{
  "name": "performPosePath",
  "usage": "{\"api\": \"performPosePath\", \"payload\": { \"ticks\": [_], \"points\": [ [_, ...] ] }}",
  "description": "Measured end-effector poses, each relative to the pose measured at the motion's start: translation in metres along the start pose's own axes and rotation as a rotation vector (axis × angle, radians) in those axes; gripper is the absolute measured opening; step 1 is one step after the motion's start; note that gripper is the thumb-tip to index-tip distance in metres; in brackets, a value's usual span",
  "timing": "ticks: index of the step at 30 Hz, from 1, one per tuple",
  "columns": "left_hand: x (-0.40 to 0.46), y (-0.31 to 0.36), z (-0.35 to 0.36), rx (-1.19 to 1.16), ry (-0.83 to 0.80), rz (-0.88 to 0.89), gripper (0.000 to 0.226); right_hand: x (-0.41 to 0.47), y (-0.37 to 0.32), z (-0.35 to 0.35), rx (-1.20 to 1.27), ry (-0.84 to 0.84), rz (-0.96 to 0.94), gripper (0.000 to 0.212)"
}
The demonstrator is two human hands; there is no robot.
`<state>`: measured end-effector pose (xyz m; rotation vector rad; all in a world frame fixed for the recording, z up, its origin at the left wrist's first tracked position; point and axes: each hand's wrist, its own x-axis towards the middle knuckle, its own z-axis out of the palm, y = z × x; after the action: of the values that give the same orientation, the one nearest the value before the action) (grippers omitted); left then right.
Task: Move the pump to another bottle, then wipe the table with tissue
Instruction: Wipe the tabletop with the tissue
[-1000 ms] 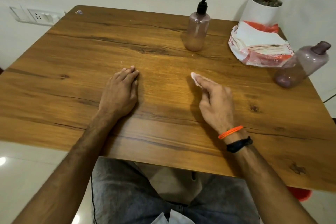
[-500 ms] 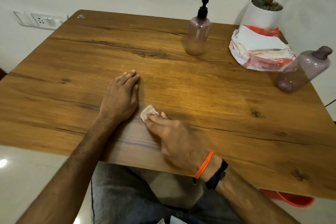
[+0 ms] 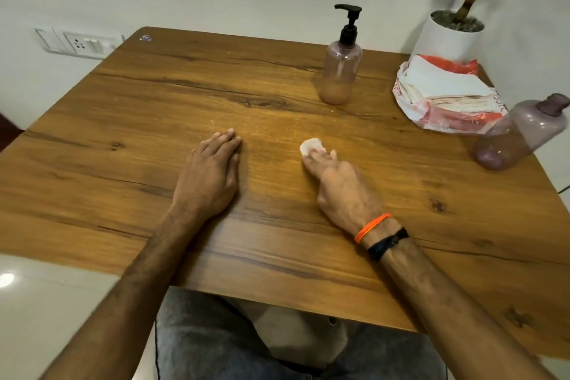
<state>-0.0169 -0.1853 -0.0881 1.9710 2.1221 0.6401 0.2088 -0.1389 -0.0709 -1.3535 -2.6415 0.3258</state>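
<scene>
My right hand presses a small wad of white tissue onto the middle of the wooden table, fingers closed over it. My left hand lies flat on the table to the left, palm down, holding nothing. A black pump sits in a pinkish bottle with some liquid, at the back centre. A second, purple-tinted bottle without a pump stands at the right edge.
A red and white plastic pack of tissues lies at the back right, with a white plant pot behind it. A wall socket plate is on the wall at left. My knees are under the near table edge.
My right hand with the tissue has slid from near my left hand back to the right and farther away across the table. My left hand has stayed in place.
</scene>
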Motion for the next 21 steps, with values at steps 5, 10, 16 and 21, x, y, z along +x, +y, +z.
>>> {"api": "performPosePath", "payload": {
  "ticks": [5,10,16,21],
  "points": [
    [0.0,0.002,0.001,0.018,0.014,-0.02,0.046,-0.035,-0.053,0.012,0.021,-0.064,-0.348,0.058],
    [-0.001,0.001,0.0,0.012,0.012,-0.017,0.045,-0.03,-0.049,0.001,0.51,0.114,-0.258,0.048],
    [-0.003,0.005,-0.003,0.004,0.012,-0.006,0.054,0.028,0.023,-0.022,0.334,0.396,0.17,0.055],
    [-0.001,0.0,0.0,0.006,0.021,0.002,0.042,0.039,0.023,-0.008,0.032,0.088,0.092,0.061]
  ]
}}
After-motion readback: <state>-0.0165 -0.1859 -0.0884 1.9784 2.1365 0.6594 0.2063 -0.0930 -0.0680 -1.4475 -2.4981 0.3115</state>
